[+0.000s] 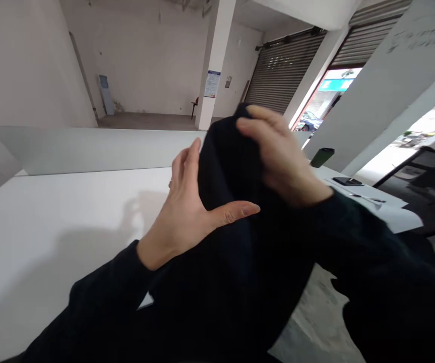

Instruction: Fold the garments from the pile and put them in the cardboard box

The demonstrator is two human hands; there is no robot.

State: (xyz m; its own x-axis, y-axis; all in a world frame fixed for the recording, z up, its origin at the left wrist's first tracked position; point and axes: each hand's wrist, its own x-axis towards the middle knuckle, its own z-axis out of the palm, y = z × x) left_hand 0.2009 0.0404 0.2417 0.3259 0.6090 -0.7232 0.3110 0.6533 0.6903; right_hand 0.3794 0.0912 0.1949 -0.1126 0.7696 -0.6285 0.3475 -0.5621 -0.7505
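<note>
A dark navy-black cloth garment [227,161] is held up in front of me, its lower part merging with my dark clothing. What kind of garment it is, I cannot tell. My right hand [277,151], slightly blurred, grips its upper right part, with thumb and fingers closed on the fabric. At the garment's left side, my left hand [189,201] is spread wide, the thumb stretched across the front of the cloth and the fingers pointing up along its edge. A ring shows on one left finger.
A white table [88,217] stretches to the left and ahead, with a low frosted partition [119,148] along its far edge. To the right are a phone [348,181], a dark green object [322,157], a pen [366,197] and paper [398,217]. A black chair [425,171] stands beyond.
</note>
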